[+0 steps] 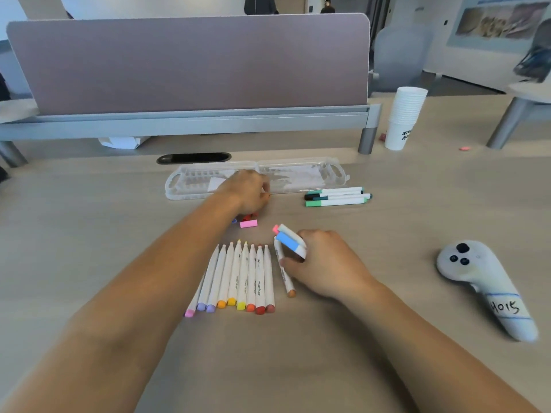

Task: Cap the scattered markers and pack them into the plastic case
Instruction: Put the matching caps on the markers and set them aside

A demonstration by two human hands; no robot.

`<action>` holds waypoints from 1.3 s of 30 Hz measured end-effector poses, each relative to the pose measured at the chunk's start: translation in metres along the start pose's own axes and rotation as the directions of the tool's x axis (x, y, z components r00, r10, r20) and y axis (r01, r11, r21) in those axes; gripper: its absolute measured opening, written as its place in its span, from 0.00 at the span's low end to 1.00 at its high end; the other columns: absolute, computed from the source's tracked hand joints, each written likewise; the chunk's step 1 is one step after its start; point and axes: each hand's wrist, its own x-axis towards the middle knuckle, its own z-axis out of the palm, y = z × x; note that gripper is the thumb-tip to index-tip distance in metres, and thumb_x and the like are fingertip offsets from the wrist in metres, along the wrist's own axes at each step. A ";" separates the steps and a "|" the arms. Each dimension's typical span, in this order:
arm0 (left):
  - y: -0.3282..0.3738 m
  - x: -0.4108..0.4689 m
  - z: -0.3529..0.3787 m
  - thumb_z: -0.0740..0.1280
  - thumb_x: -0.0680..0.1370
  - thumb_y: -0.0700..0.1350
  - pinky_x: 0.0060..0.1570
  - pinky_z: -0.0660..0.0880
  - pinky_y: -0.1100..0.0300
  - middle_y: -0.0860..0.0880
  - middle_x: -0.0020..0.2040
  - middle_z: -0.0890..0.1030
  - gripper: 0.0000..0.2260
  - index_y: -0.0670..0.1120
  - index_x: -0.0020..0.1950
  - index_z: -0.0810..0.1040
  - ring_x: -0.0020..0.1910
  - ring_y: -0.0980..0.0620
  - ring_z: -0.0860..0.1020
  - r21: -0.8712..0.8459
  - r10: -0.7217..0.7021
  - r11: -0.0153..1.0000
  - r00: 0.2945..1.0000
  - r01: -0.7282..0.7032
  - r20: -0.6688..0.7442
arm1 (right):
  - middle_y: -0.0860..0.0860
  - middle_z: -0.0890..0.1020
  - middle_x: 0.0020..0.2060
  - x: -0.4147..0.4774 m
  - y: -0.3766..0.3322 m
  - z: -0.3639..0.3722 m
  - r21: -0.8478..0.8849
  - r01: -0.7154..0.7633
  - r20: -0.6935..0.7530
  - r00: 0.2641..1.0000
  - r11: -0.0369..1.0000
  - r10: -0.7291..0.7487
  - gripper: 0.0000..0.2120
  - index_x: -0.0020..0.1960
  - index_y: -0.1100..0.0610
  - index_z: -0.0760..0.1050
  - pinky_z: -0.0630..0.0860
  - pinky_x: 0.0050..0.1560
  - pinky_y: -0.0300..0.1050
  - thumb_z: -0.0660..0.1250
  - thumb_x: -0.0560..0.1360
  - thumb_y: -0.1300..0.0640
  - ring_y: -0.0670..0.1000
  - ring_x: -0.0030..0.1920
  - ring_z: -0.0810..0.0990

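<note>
A clear plastic case [301, 174] lies open flat at the far side of the desk. My left hand [249, 192] reaches in front of it, fingers curled down over loose caps; a red cap [250, 217] and a pink cap [248, 224] lie just beside it. What it holds is hidden. My right hand [323, 262] grips two white markers [290, 241], one with a blue cap, one with a pink tip. A row of several uncapped markers [238, 278] lies side by side at the centre, with an orange-ended marker [285, 277] next to my right hand.
Three capped green and black markers [337, 197] lie right of the case. A white controller [483, 281] rests on the right. A stack of paper cups [404, 117] stands at the back right, beside a grey divider panel [190, 64]. A cable slot [193, 158] lies behind the case.
</note>
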 end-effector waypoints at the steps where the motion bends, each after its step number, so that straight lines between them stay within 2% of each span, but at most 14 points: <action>1: -0.001 0.003 0.004 0.65 0.78 0.47 0.55 0.74 0.53 0.47 0.57 0.79 0.09 0.52 0.57 0.80 0.57 0.46 0.76 0.021 0.022 1.000 1.000 -0.022 -0.005 | 0.49 0.75 0.35 0.001 0.001 -0.002 0.005 -0.025 0.001 1.000 1.000 0.025 0.16 0.34 0.50 0.66 0.66 0.31 0.45 0.69 0.72 0.45 0.52 0.38 0.75; 9: 0.002 0.005 0.007 0.63 0.79 0.44 0.50 0.71 0.55 0.46 0.56 0.78 0.09 0.49 0.55 0.81 0.57 0.45 0.74 0.076 0.049 0.996 0.998 -0.046 -0.034 | 0.49 0.74 0.36 0.002 0.002 -0.009 0.024 -0.142 0.038 0.989 0.990 0.141 0.14 0.37 0.52 0.67 0.65 0.30 0.43 0.71 0.69 0.48 0.50 0.34 0.73; 14: 0.003 0.000 0.006 0.63 0.80 0.47 0.57 0.70 0.52 0.46 0.57 0.76 0.07 0.51 0.56 0.78 0.59 0.45 0.70 0.063 0.075 0.995 0.995 -0.080 0.069 | 0.49 0.74 0.36 -0.002 -0.002 -0.013 -0.077 -0.095 0.044 0.994 0.993 0.098 0.15 0.37 0.52 0.67 0.63 0.30 0.43 0.72 0.66 0.48 0.53 0.36 0.75; 16: 0.006 -0.008 0.001 0.61 0.81 0.48 0.58 0.68 0.51 0.46 0.55 0.75 0.07 0.50 0.56 0.76 0.56 0.45 0.69 0.054 0.082 0.995 0.995 -0.085 0.054 | 0.49 0.74 0.36 -0.002 -0.003 -0.014 -0.095 -0.097 0.047 0.994 0.991 0.101 0.15 0.38 0.52 0.67 0.64 0.30 0.44 0.72 0.66 0.48 0.53 0.37 0.75; 19: 0.003 -0.022 -0.012 0.60 0.82 0.48 0.57 0.73 0.48 0.46 0.54 0.76 0.05 0.51 0.55 0.73 0.53 0.44 0.72 -0.069 0.067 0.995 0.996 -0.070 -0.053 | 0.50 0.76 0.37 -0.001 -0.003 -0.017 -0.050 -0.125 0.062 0.990 0.991 0.128 0.15 0.38 0.52 0.68 0.68 0.31 0.44 0.73 0.66 0.47 0.54 0.37 0.77; 22: -0.012 -0.050 -0.022 0.63 0.82 0.45 0.52 0.74 0.55 0.51 0.50 0.80 0.01 0.51 0.52 0.73 0.51 0.49 0.78 -0.285 0.068 0.952 0.986 -0.110 -0.156 | 0.51 0.80 0.36 -0.002 -0.003 -0.017 0.117 -0.124 0.074 0.990 0.985 0.116 0.12 0.41 0.55 0.72 0.73 0.32 0.45 0.72 0.67 0.50 0.54 0.33 0.78; 25: -0.026 -0.085 -0.028 0.65 0.81 0.44 0.51 0.77 0.54 0.50 0.46 0.81 0.02 0.48 0.50 0.77 0.47 0.49 0.80 -0.516 -0.006 0.853 0.988 -0.074 -0.152 | 0.50 0.81 0.34 -0.002 -0.006 -0.015 0.289 -0.096 0.071 0.994 0.952 0.078 0.07 0.42 0.54 0.77 0.77 0.35 0.47 0.72 0.68 0.52 0.53 0.32 0.79; 28: -0.030 -0.117 -0.034 0.65 0.81 0.44 0.50 0.79 0.56 0.46 0.47 0.84 0.05 0.45 0.53 0.80 0.46 0.47 0.81 -0.684 -0.059 0.728 0.990 -0.043 -0.126 | 0.50 0.75 0.27 -0.005 -0.012 -0.011 0.447 -0.077 0.091 0.995 0.891 0.041 0.06 0.41 0.60 0.79 0.68 0.32 0.42 0.69 0.72 0.56 0.49 0.26 0.69; 30: -0.026 -0.134 -0.035 0.66 0.81 0.45 0.47 0.78 0.61 0.48 0.45 0.83 0.06 0.46 0.51 0.81 0.41 0.52 0.80 -0.799 -0.084 0.600 0.990 -0.040 -0.113 | 0.51 0.71 0.24 -0.008 -0.016 -0.011 0.513 -0.103 0.142 0.989 0.852 0.034 0.08 0.38 0.61 0.77 0.64 0.28 0.40 0.67 0.74 0.59 0.50 0.24 0.65; 32: -0.017 -0.147 -0.033 0.65 0.81 0.46 0.47 0.77 0.61 0.49 0.39 0.81 0.07 0.46 0.49 0.81 0.40 0.54 0.78 -0.892 -0.109 0.451 0.990 -0.032 -0.090 | 0.50 0.67 0.22 -0.012 -0.018 -0.011 0.606 -0.166 0.226 0.974 0.778 0.032 0.12 0.33 0.56 0.74 0.61 0.27 0.40 0.65 0.75 0.61 0.50 0.23 0.63; 34: -0.009 -0.156 -0.026 0.63 0.82 0.45 0.45 0.78 0.61 0.52 0.33 0.78 0.10 0.41 0.47 0.80 0.37 0.55 0.77 -0.955 -0.131 0.295 0.989 -0.022 -0.063 | 0.51 0.66 0.22 -0.015 -0.021 -0.011 0.694 -0.227 0.299 0.954 0.683 0.012 0.11 0.35 0.58 0.75 0.59 0.28 0.41 0.64 0.76 0.62 0.50 0.24 0.61; 35: -0.007 -0.160 -0.022 0.62 0.82 0.45 0.44 0.78 0.61 0.53 0.31 0.77 0.12 0.38 0.48 0.79 0.36 0.54 0.77 -0.970 -0.140 0.244 0.989 -0.018 -0.054 | 0.51 0.67 0.23 -0.016 -0.021 -0.012 0.717 -0.245 0.323 0.946 0.652 0.000 0.09 0.38 0.60 0.76 0.59 0.28 0.41 0.63 0.77 0.62 0.50 0.24 0.61; 37: -0.004 -0.163 -0.016 0.62 0.82 0.46 0.44 0.78 0.60 0.52 0.31 0.76 0.14 0.34 0.51 0.78 0.36 0.53 0.77 -0.974 -0.162 0.225 0.985 -0.022 -0.060 | 0.50 0.75 0.24 -0.017 -0.023 -0.013 0.733 -0.266 0.357 0.934 0.626 -0.020 0.10 0.45 0.65 0.77 0.58 0.27 0.39 0.60 0.79 0.62 0.49 0.24 0.62; 39: -0.002 -0.166 -0.012 0.64 0.81 0.44 0.43 0.78 0.60 0.51 0.32 0.77 0.09 0.38 0.50 0.80 0.35 0.53 0.76 -0.978 -0.201 0.203 0.976 -0.046 -0.087 | 0.51 0.83 0.31 -0.016 -0.024 -0.014 0.753 -0.274 0.361 0.932 0.598 -0.028 0.11 0.48 0.67 0.77 0.59 0.26 0.38 0.59 0.80 0.61 0.48 0.24 0.63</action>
